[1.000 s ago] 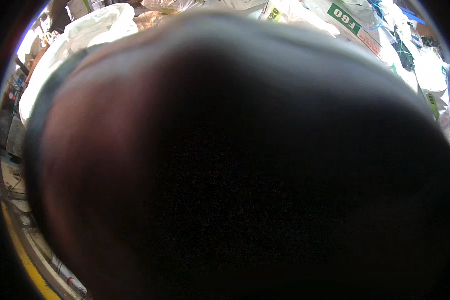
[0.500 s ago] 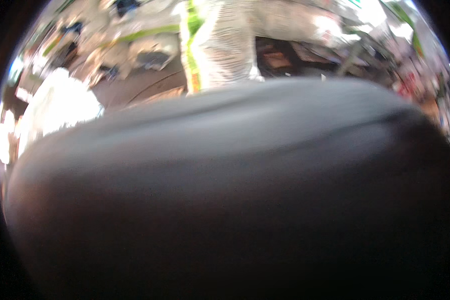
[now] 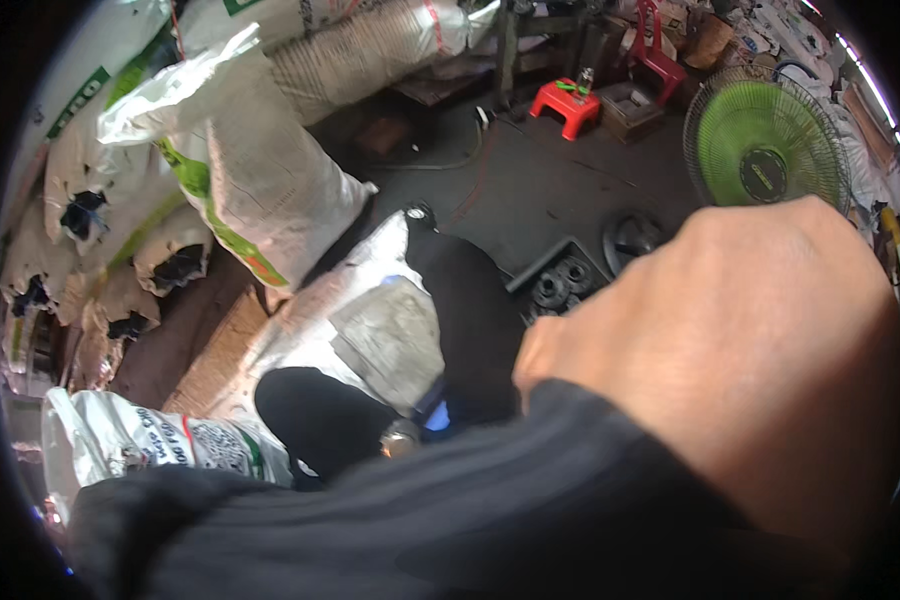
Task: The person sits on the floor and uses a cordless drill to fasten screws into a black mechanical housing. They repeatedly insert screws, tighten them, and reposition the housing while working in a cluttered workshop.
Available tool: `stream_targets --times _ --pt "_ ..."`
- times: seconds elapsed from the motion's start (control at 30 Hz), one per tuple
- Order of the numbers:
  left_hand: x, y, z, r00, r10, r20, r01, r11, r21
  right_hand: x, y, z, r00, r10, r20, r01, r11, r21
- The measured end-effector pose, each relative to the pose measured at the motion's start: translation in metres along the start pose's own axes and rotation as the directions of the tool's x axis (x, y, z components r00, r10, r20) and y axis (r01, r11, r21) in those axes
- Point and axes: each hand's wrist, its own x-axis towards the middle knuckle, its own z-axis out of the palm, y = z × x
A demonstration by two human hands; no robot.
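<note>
Very close to the camera, my left hand (image 3: 730, 330) fills the right side, seen from the back with its wrist bent. Its fingers are hidden, so whether it holds anything does not show. The dark sleeve (image 3: 370, 530) of that arm crosses the lower part from the left. My right hand is not in view. Beyond the sleeve are my black-clad legs (image 3: 470, 320), with a grey cloth-like piece (image 3: 390, 340) between them on a white sheet (image 3: 300, 335). A small blue thing (image 3: 436, 415) and a shiny, blurred bit (image 3: 400, 438) show just above the sleeve.
A full white-and-green sack (image 3: 270, 170) stands ahead left; a printed white bag (image 3: 170, 435) is nearer. A black tray (image 3: 560, 280) holds round dark parts beside a wheel-like black piece (image 3: 630, 237). Farther right are a green fan (image 3: 765, 140), a red stool (image 3: 567, 103) and a red chair (image 3: 655, 60).
The dark sleeve covered most of the view before. It now sits lower, and my left hand has come into view at the right. The view has turned, showing my legs, the floor and the fan.
</note>
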Motion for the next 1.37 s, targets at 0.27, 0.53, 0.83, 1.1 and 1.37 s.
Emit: stream_targets --times 0.27,0.53,0.83,1.1,1.37 --pt "-0.005 0.003 -0.008 0.996 0.033 0.084 -0.031 0.999 -0.025 0.000 -0.001 -0.015 0.999 0.004 0.044 -0.006 0.998 0.058" --pt "0.004 -0.014 0.003 0.988 0.027 0.153 -0.014 0.996 -0.088 -0.005 0.008 -0.047 0.996 -0.020 0.092 0.008 0.992 0.127" --pt "-0.009 0.046 0.040 0.996 0.071 -0.059 -0.076 0.992 -0.100 -0.025 -0.059 0.005 0.825 0.109 -0.555 -0.103 0.994 0.041" --pt "0.001 0.043 0.054 0.947 0.290 -0.139 -0.320 0.893 -0.317 0.003 -0.074 0.011 0.835 -0.405 -0.371 0.289 0.899 -0.330" --pt "0.035 0.027 0.068 0.776 0.628 -0.057 -0.585 0.682 -0.438 0.001 -0.093 0.010 0.808 -0.534 -0.248 0.344 0.770 -0.537"
